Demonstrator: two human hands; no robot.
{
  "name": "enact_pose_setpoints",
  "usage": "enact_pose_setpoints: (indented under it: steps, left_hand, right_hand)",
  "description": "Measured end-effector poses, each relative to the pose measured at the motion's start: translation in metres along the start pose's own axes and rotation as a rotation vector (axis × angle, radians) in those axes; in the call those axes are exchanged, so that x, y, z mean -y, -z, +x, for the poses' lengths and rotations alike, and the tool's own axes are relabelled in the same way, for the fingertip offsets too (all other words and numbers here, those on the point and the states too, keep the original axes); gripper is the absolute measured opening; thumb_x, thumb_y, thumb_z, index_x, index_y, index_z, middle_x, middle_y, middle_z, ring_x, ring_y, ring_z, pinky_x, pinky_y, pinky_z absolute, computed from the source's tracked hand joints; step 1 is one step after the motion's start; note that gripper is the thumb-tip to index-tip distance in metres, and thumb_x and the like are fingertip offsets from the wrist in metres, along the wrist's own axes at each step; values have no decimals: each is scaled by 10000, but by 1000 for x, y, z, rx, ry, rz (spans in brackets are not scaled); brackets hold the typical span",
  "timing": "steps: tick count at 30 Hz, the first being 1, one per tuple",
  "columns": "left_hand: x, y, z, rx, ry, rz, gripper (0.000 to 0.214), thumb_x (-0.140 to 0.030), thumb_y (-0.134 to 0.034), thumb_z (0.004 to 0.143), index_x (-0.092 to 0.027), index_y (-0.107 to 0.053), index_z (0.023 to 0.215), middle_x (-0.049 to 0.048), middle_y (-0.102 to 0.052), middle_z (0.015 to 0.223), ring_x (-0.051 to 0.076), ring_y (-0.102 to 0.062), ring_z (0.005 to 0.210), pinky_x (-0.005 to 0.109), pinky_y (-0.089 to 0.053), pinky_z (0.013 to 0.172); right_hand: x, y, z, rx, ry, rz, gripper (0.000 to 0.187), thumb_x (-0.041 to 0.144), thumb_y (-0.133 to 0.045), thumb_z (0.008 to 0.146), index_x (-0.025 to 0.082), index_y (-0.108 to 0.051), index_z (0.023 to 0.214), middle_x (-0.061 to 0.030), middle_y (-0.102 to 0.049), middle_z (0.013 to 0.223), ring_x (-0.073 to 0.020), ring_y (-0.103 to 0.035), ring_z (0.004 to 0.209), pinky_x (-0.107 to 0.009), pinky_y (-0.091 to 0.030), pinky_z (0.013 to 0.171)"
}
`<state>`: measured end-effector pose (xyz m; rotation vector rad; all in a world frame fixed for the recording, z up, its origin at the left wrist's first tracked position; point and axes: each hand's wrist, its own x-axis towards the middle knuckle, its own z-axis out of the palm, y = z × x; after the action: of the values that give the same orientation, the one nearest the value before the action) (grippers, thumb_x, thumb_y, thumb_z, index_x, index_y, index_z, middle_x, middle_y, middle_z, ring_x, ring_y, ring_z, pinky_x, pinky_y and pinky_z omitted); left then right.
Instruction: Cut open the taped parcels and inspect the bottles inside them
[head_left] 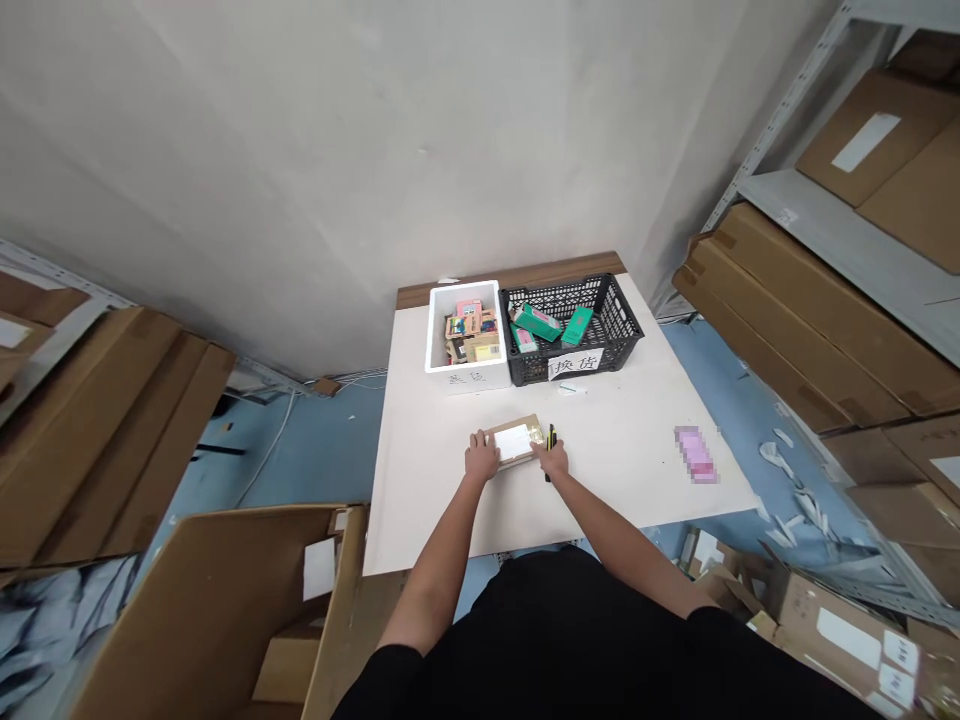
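Note:
A small cardboard box point(513, 441) with a white label and a shiny strip of tape lies slightly tilted to the table's edge. My left hand point(481, 457) grips its left end, fingers over the top. At the box's right end is my right hand point(553, 458), closed around a yellow-and-black utility knife point(552, 436), with a finger reaching onto the box. The knife's dark lower end shows below the hand; whether its blade is out is too small to tell.
On the white table point(427, 500) stand a white foam box point(469, 380) of small packages and a black crate point(622, 340) with green boxes. A blurred pink item point(696, 455) lies right. A large open carton point(225, 590) stands front left; loaded shelves point(825, 220) flank the right.

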<state>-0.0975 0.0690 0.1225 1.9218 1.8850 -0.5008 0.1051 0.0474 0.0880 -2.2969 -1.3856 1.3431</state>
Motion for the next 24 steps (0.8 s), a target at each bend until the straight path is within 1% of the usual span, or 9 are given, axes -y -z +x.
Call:
enact_pose_setpoints:
  steps: [2, 4, 8, 10, 13, 16, 18, 20, 24]
  left_hand:
    - [3, -7, -11, 32, 78, -21, 686, -429, -493, 995, -173, -385, 1622, 224, -411, 1639, 365, -407, 1484, 460, -455, 1123]
    - [6, -14, -20, 127, 94, -57, 629, -402, -580, 935, -165, -525, 1514, 223, -560, 1487, 356, -556, 1338, 424, -517, 1029]
    - [12, -19, -28, 182, 25, -106, 425, -306, -601, 913, -185, -680, 1312, 191, -666, 1322, 323, -667, 1183, 402, -551, 956]
    - [14, -17, -24, 128, -23, -113, 545, -259, -651, 874, -206, -613, 1416, 194, -592, 1462, 341, -600, 1313, 425, -523, 1034]
    - [19, -10, -7, 94, -250, -83, 943, -203, -766, 765, -320, -380, 1618, 129, -318, 1731, 367, -347, 1560, 473, -447, 1159]
    - [30, -7, 10, 116, -435, -35, 1124, -168, -790, 734, -409, -226, 1676, 51, -76, 1813, 367, -115, 1652, 542, -365, 1226]
    - [37, -11, 17, 108, -430, -38, 1122, -172, -768, 759, -419, -189, 1688, 32, -29, 1816, 350, -71, 1662, 570, -323, 1244]
    - [40, -19, 18, 79, -361, -48, 1091, -215, -759, 785, -377, -187, 1700, 65, -46, 1813, 364, -83, 1658, 591, -310, 1243]
    - [26, -35, 13, 39, -132, -78, 952, -358, -730, 839, -148, -322, 1673, 278, -307, 1707, 474, -310, 1557, 596, -386, 1176]
  right_hand:
    - [22, 4, 17, -85, -74, 6, 522, 639, -580, 990, 206, -485, 1267, -160, -732, 1162, -286, -750, 1076, -328, -585, 796]
    - [44, 7, 33, -127, -113, 35, 549, 607, -671, 948, 191, -508, 1266, -197, -728, 1206, -325, -726, 1141, -354, -571, 852]
    - [67, 3, 46, -94, 5, 83, 524, 524, -767, 888, 215, -532, 1239, -162, -745, 1197, -313, -734, 1084, -336, -563, 811]
    - [57, -5, 37, -121, 23, 146, 507, 540, -744, 891, 237, -532, 1238, -131, -751, 1185, -297, -741, 1042, -328, -565, 770]
    - [20, -28, 8, -180, -43, 185, 547, 595, -705, 886, 239, -528, 1261, -138, -751, 1181, -313, -744, 1041, -353, -569, 772]
    - [-20, -60, -23, -121, -76, 144, 637, 617, -769, 811, 220, -538, 1252, -169, -749, 1173, -350, -740, 1071, -378, -567, 791]
    - [-35, -73, -31, -87, -72, 130, 639, 597, -798, 784, 223, -544, 1236, -169, -749, 1178, -355, -737, 1082, -386, -565, 811]
    - [-34, -71, -26, -107, -67, 117, 658, 576, -826, 759, 225, -540, 1238, -175, -745, 1196, -361, -729, 1100, -395, -562, 832]
    - [3, -35, 11, -218, -85, 73, 740, 540, -901, 689, 220, -522, 1238, -206, -723, 1245, -370, -711, 1138, -395, -557, 850]
